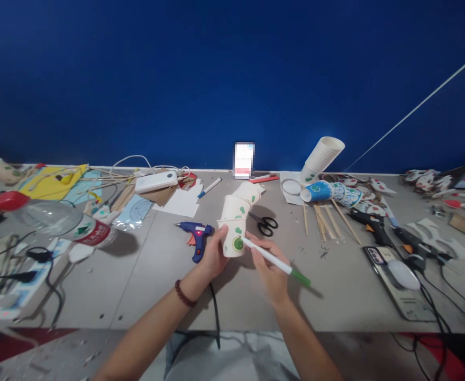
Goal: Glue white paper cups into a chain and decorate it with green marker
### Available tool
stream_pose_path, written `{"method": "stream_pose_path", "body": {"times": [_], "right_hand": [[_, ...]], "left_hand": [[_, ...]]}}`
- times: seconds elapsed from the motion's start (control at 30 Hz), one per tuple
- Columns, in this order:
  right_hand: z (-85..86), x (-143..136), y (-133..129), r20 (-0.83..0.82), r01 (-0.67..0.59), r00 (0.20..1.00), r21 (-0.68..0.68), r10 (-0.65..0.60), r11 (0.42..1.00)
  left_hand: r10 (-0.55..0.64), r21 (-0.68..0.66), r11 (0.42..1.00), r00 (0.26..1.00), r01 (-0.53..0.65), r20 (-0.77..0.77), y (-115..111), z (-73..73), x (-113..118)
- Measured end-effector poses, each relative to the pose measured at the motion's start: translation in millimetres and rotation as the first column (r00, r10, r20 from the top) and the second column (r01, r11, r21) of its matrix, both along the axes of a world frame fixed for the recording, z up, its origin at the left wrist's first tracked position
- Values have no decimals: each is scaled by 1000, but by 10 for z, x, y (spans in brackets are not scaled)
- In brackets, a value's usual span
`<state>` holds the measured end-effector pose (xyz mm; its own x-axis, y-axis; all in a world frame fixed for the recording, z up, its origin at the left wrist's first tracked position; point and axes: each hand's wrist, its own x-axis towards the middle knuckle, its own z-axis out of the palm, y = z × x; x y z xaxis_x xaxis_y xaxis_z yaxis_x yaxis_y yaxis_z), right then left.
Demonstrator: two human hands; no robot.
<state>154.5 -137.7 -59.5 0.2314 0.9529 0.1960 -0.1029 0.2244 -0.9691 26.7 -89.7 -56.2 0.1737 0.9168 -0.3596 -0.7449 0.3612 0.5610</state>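
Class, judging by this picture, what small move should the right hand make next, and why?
Probably run the marker along the green circle: the right hand holds its tip at or near that mark, while the left hand grips the cup.

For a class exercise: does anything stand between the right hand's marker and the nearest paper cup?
Nothing visible does. The right hand holds the marker, its tip at the green circle on the paper cup; the left hand holds the cup's left side.
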Motion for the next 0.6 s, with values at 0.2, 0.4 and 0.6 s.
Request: {"method": "stream_pose_path", "body": {"times": [0.2, 0.4, 0.6], "right_hand": [[6, 15, 5, 56, 2, 998, 27, -3, 1000], [-19, 31, 7, 90, -8, 996, 26, 6, 1000], [-31, 44, -3, 72, -9, 997, -23, 11, 1000]], "left_hand": [[-2, 50, 999, 1000, 3, -23, 1, -39, 4], [12, 44, 999, 1000, -12, -4, 2, -41, 9], [-32, 44, 999, 999, 32, -2, -5, -33, 3]]}}
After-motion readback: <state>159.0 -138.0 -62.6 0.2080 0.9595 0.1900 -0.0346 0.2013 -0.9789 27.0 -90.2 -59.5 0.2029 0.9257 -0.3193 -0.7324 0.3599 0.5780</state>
